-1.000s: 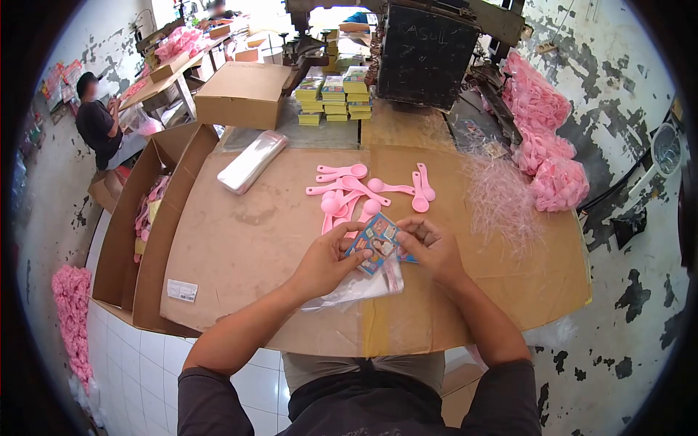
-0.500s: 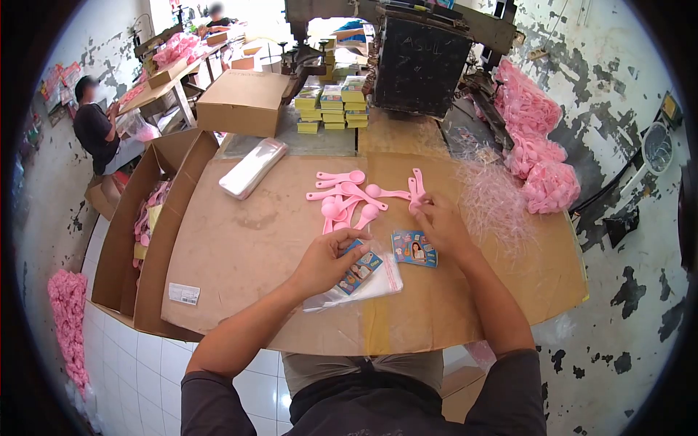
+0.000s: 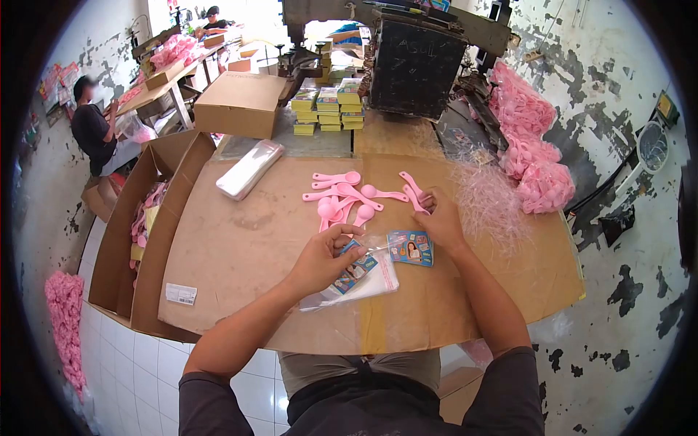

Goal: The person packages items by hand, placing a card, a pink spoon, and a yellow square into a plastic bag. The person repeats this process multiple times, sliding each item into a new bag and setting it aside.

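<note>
My left hand is closed on a blue printed card above a stack of clear plastic bags. Pink spoons are pinched in the fingers of my right hand, their handles pointing away from me. Just below that hand lies a second lot of blue cards on the cardboard. Several more pink spoons form a loose pile ahead of and between my hands.
Packed clear bags lie on the cardboard-topped table. An open box stands left, card stacks and a black machine behind, pink bundles right. A person stands far left.
The pink spoons in my right hand have tilted to the left and spread apart a little. My left hand stays nearly in place with its card.
</note>
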A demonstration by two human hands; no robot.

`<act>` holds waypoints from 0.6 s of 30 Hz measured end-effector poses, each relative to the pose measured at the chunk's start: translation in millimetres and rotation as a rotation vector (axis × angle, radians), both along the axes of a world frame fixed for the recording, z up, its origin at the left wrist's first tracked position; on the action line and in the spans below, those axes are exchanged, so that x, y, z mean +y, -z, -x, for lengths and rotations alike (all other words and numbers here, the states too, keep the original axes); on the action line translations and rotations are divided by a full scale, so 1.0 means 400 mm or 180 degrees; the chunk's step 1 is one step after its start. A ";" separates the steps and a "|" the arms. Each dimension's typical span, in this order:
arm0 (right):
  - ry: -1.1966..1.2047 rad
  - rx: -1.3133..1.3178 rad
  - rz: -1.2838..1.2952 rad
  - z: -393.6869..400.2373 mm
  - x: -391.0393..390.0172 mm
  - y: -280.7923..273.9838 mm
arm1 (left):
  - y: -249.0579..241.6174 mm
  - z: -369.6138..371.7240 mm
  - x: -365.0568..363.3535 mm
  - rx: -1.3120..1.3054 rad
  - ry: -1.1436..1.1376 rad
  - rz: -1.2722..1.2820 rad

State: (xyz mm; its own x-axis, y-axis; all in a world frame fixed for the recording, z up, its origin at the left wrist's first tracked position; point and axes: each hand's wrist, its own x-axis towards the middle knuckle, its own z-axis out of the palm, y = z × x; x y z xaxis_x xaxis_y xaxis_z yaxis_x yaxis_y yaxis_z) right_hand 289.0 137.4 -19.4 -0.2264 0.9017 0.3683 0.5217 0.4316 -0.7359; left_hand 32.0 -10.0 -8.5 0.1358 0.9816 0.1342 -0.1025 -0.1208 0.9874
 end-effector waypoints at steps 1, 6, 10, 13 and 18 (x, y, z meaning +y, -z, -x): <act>-0.0227 0.0380 0.0384 -0.001 -0.004 -0.008 | -0.004 0.003 0.000 0.0043 -0.0006 0.0062; -0.1209 0.1308 0.1740 0.035 -0.115 -0.144 | -0.024 0.006 -0.009 0.0024 0.0035 0.0322; -0.1347 0.1298 0.1541 0.067 -0.130 -0.152 | 0.009 0.003 0.002 -0.0004 0.0047 0.0042; -0.1272 0.1439 0.1537 0.087 -0.148 -0.195 | -0.002 0.005 -0.002 0.0089 0.0009 0.0054; -0.1640 0.1614 0.0873 0.132 -0.158 -0.162 | -0.037 0.002 -0.017 0.0227 0.0114 0.0274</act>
